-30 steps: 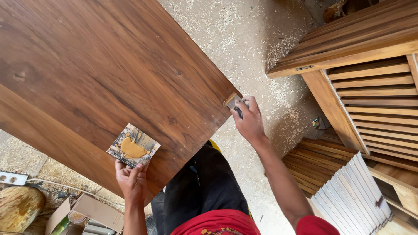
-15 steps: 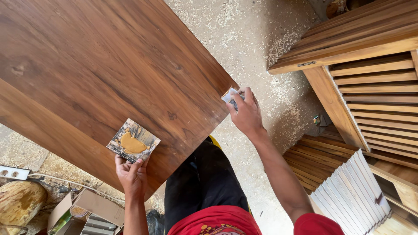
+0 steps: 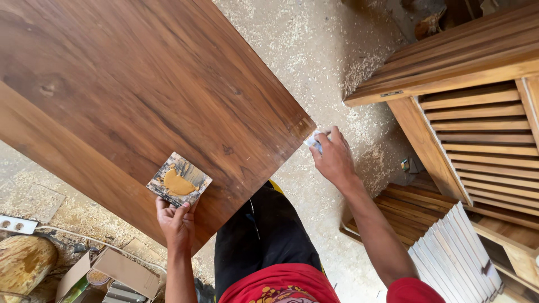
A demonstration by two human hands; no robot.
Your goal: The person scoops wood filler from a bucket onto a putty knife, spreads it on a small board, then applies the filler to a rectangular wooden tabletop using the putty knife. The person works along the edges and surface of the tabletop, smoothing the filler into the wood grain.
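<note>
Nearest the camera, the left hand (image 3: 177,220) is closed on the near edge of a small square tile (image 3: 179,180), fingers under it and thumb at its rim, holding it flat just above the wooden tabletop (image 3: 140,95); a dab of tan wood filler (image 3: 177,184) sits in the middle of the smeared tile. Below that hand, on the dusty ground, lie an open cardboard box (image 3: 115,271), a white power strip (image 3: 17,224) with its cable, and the end of a round log (image 3: 22,262). The person's black trousers (image 3: 264,241) and red shirt (image 3: 281,289) fill the bottom centre. Further out, the right hand (image 3: 335,160) is clenched around a small pale scraper (image 3: 314,140), pressing it against the corner of the tabletop, where the wood shows a lighter patch. The dark brown top stretches away to the upper left, its grain running lengthwise. To the right stand a slatted wooden cabinet (image 3: 477,112) and, lower down, a stack of white slats (image 3: 455,252) leaning on more slatted frames. Sawdust and shavings (image 3: 337,62) cover the concrete floor beyond.
</note>
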